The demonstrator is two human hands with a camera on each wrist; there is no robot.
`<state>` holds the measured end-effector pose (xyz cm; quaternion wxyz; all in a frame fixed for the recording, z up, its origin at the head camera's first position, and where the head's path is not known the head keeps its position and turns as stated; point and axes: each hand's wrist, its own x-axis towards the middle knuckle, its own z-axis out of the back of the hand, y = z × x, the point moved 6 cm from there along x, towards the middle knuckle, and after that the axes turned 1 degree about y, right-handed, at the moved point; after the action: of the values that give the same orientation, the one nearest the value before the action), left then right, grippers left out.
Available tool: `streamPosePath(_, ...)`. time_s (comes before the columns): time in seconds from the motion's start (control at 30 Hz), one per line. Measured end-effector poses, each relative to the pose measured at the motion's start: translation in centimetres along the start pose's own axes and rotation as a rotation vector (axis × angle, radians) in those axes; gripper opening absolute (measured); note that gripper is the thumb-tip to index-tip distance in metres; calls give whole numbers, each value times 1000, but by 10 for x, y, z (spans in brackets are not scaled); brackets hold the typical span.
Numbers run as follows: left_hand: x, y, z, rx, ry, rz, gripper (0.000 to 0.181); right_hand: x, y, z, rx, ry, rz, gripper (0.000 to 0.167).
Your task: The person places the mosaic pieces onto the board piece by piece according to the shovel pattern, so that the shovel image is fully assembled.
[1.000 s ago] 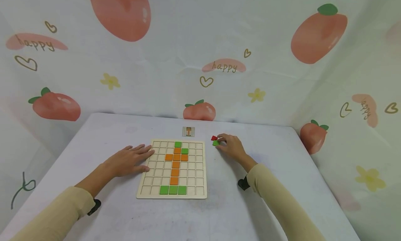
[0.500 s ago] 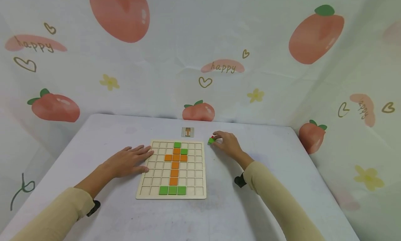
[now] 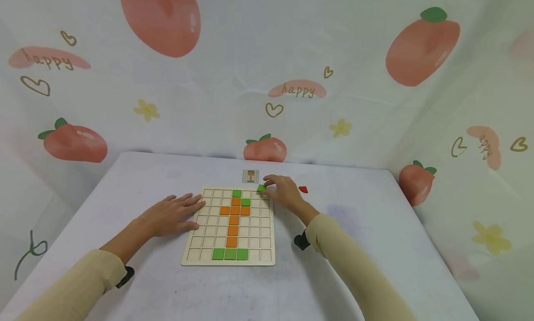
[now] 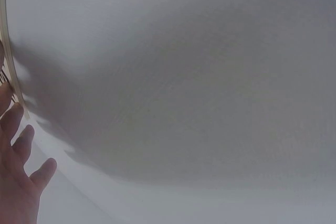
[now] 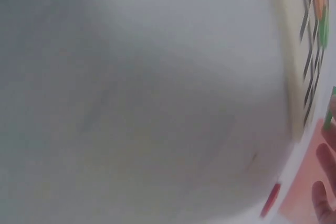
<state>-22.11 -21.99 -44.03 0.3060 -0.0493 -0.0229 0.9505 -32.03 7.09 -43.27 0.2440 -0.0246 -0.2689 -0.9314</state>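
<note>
On the table lies a pale wooden grid board (image 3: 208, 240) with orange and green square tiles set in its cells. My left hand (image 3: 173, 215) rests on the board's left edge, fingers spread and straight; the left wrist view shows these fingers (image 4: 22, 142) beside the rim. Above the board's top right corner, my right hand (image 3: 285, 193) pinches a green tile (image 3: 261, 188) between thumb and fingers. In the right wrist view that green tile (image 5: 330, 111) shows partly, at the right border. A red piece (image 3: 303, 189) with a curved side lies to the right of this hand.
A small card (image 3: 251, 176) with a printed grid picture lies behind the board. The white table (image 3: 167, 284) meets a hanging cloth (image 3: 217, 103) printed with fruit and hearts at the back and sides.
My right hand has drawn the green tile away from the red piece and carried it left to the board's top right corner. The left hand stays put.
</note>
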Motion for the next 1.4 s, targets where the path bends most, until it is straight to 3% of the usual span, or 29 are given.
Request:
streamPosePath(0.23,0,0,0,9,-13,-12,71,7,25,-12,26,32,45,42)
streamPosePath(0.6,1,1,1,-7,-3,0,71,14,45,-31,43,57,107,40)
streamPosePath(1.4,1,0,1,9,-1,-14,71,13,83,-55,-47,121,223,39)
